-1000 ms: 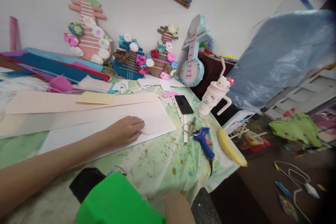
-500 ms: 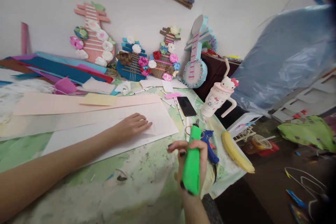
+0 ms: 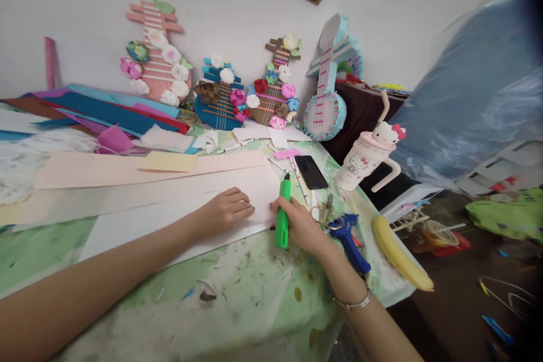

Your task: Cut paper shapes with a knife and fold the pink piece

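Pressing down on the white sheet (image 3: 136,218), your left hand (image 3: 227,212) lies knuckles up with its fingers loosely bent. It grasps nothing and only rests on the paper near the sheet's right end. Your right hand (image 3: 302,225) is just beside it, closed firmly around a green tool (image 3: 281,219). The fingers wrap the tool's body, and its dark tip (image 3: 287,177) points away from you at the sheet's right edge. I cannot tell whether the tip touches the paper. A thin bracelet (image 3: 354,304) circles your right wrist.

Both hands work over a table (image 3: 254,288) covered in a stained green cloth. A long peach sheet (image 3: 106,168) lies beyond the white one, with a small yellow piece (image 3: 168,162) on top of it. To the right of your right hand are scissors (image 3: 326,208), a blue glue gun (image 3: 350,236) and a banana (image 3: 401,254) near the table's edge. Farther back are a black phone (image 3: 311,171) and a white cat-faced cup (image 3: 367,155). Paper guitars (image 3: 223,96) trimmed with flowers lean against the wall.
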`<state>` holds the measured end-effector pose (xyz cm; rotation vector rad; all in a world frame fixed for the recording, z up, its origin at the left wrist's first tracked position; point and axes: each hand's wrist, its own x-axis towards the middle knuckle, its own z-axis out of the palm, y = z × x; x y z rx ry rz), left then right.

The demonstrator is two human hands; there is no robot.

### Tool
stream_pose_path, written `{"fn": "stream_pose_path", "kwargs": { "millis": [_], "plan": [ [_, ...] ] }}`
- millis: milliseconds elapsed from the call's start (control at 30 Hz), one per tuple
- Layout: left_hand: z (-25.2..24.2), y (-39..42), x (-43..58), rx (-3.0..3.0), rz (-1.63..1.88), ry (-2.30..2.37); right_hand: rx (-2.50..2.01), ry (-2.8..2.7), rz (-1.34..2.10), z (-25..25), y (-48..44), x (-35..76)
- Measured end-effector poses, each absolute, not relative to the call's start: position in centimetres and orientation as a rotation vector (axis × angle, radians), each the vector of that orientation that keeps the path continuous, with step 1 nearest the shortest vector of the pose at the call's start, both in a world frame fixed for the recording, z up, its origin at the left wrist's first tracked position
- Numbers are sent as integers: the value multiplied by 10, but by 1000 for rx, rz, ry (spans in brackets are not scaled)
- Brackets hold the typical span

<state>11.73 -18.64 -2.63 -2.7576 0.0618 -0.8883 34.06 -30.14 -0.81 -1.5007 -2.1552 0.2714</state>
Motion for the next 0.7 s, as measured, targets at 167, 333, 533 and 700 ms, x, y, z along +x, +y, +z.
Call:
{"fn": "stream_pose_path", "kwargs": {
  "millis": [167,333,533,700],
  "plan": [
    [-27,-186,117,-2756,-903,70,-1459,-2327,194,-2,-296,340],
    [-28,-187,117,-2751,-904,69,-1431,-2557,-25,4,-290,336],
    [-29,-187,117,-2693,-1003,96,-1358,-2512,-213,-5,-293,337],
    [-30,-187,119,-2699,-1070,117,-1331,-2456,-315,-15,-294,344]
  ]
}}
